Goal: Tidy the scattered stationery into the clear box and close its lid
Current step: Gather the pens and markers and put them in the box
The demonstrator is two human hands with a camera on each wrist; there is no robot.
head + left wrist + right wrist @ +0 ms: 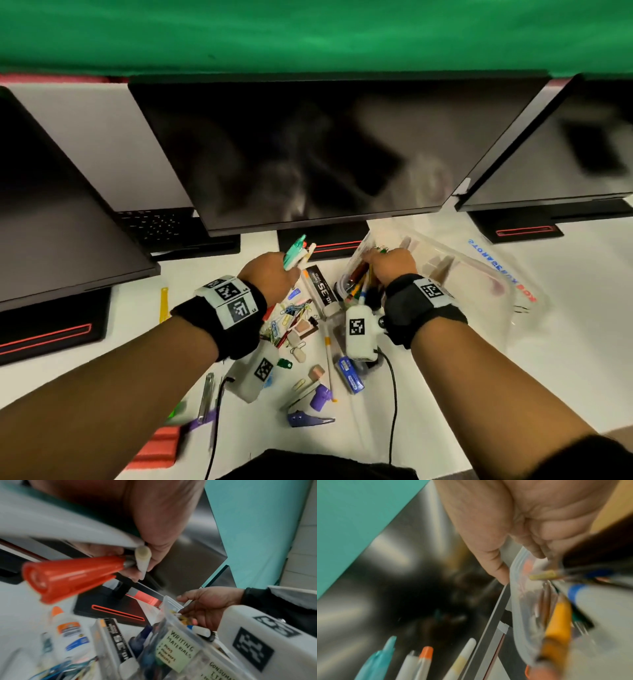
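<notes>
loading pens into the clear box [455, 274]

left hand [270, 277] is clamping a pen bundle [295, 251] beside the box; right hand [390, 263] is reaching inside, grip unclear. next: transferring the bundle.

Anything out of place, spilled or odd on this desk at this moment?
Yes: loose stationery lies strewn over the desk between the forearms, outside the clear box: a paper clip heap, a purple stapler, a blue box. The left hand grips a bundle of pens.
</notes>
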